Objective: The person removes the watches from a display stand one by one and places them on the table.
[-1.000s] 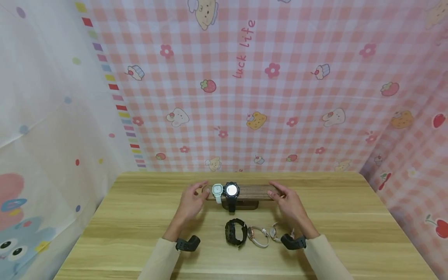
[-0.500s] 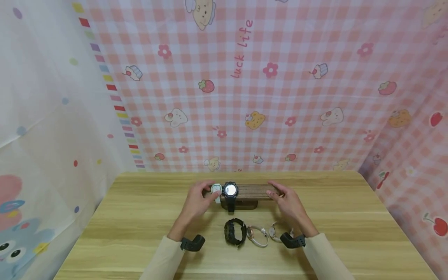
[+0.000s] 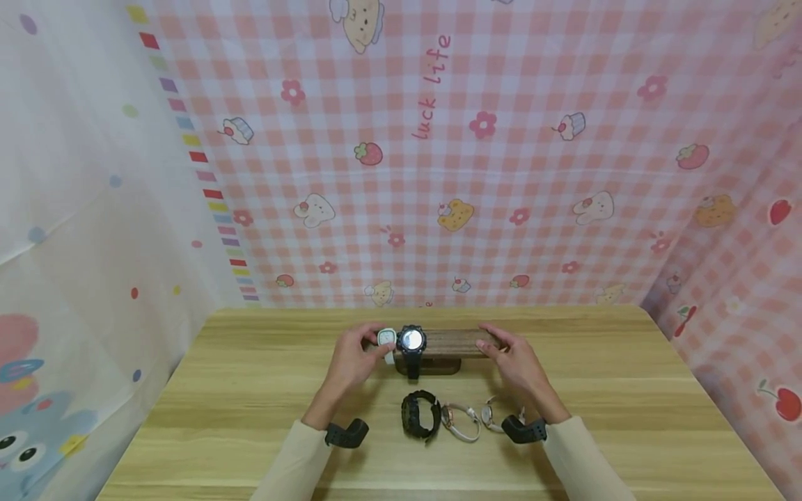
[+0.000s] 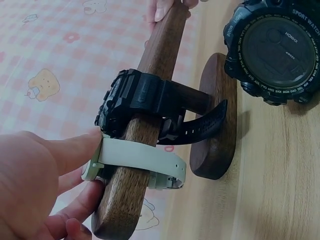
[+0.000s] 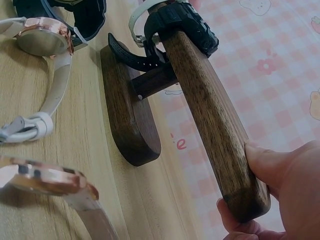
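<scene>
Head view: a wooden watch stand [image 3: 451, 344] sits at the far middle of the table [image 3: 219, 417], its crossbar carrying a white watch [image 3: 387, 339] at the left end and a black watch [image 3: 411, 341] just beside it; the left hand [image 3: 351, 363] pinches the white watch, thumb on the face side and fingers curled beneath the bar; the right hand [image 3: 516, 365] grips the bar's right end, thumb along the side and fingers curled under the tip.

Left wrist view: the white strap [image 4: 142, 159] is wrapped round the bar and buckled beneath; it appears soft and pliable, so the watch is judged light and likely to slide along the smooth wood rather than lift off; the case edges offer the firmest hold, as the strap would flex.

Right wrist view: the bar [image 5: 207, 115] stands on a short post over an oval base [image 5: 130, 115]; the stand is judged stiff, fairly heavy and top-loaded, so it may tip if the bar is pushed sideways; the grip at the far end steadies it.

Three loose watches lie on the table nearer the person: a black sport watch [image 3: 421, 415], and two rose-gold watches [image 3: 460, 421] with pale straps.
</scene>
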A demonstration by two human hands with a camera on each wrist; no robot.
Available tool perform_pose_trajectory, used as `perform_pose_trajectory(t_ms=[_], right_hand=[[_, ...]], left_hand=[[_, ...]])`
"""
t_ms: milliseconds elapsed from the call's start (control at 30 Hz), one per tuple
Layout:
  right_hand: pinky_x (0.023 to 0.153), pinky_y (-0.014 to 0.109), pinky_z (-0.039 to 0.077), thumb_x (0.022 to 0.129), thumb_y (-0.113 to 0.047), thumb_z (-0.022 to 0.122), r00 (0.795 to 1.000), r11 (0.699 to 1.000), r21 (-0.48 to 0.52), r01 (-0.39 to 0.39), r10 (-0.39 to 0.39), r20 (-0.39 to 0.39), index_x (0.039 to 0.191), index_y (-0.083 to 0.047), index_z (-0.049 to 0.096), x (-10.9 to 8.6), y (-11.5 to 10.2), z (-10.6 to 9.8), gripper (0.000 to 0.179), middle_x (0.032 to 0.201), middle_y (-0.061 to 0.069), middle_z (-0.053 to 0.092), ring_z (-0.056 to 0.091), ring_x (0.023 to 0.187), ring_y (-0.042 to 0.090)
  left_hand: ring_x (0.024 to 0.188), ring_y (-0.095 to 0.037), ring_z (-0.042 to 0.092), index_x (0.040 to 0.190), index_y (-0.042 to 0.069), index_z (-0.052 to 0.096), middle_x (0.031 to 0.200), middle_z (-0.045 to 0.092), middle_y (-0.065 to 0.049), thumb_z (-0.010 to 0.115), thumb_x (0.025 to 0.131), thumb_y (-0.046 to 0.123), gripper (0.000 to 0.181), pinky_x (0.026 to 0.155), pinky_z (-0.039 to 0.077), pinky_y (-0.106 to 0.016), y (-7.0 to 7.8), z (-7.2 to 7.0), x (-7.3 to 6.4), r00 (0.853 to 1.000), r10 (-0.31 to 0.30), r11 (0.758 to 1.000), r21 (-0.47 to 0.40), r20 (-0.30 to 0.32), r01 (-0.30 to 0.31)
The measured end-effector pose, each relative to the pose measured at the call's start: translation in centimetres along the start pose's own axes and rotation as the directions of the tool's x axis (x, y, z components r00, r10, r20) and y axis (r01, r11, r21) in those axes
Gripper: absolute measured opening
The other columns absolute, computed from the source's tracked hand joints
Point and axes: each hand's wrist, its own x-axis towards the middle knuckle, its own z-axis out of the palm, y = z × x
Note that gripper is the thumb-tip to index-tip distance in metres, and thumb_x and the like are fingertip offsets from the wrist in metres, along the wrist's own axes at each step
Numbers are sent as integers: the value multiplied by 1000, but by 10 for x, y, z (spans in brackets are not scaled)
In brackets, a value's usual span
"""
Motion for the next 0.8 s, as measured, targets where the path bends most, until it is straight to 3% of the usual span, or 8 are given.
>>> perform_pose_trajectory(t_ms=[400,633,800], right_hand=[[55,25,42,97,-25,66,1000,1000,2,4,-4,-11,138,-12,59,1,2,1,44,80,6,57,49,66,15],[56,26,42,97,-27,66,1000,1000,7,-5,5,-8,139,-11,58,1,3,1,46,83,7,58,49,67,16],[56,26,42,97,-27,66,1000,1000,-6,2,-2,-11,138,-11,59,1,3,1,45,82,7,58,49,66,16]], left_hand=[[73,-17,54,118,7,70,79,62,-1,81,82,13,38,66,44,-25,-4,-5,-1,998,-65,997,-31,4,65],[82,-23,58,120,12,70,84,66,-3,81,82,14,40,73,43,-30,-9,-12,-2,996,-94,995,-27,-1,94],[75,-19,52,119,11,70,85,68,-6,81,82,15,39,66,39,-28,-11,-16,-3,995,-94,995,-15,-14,94]])
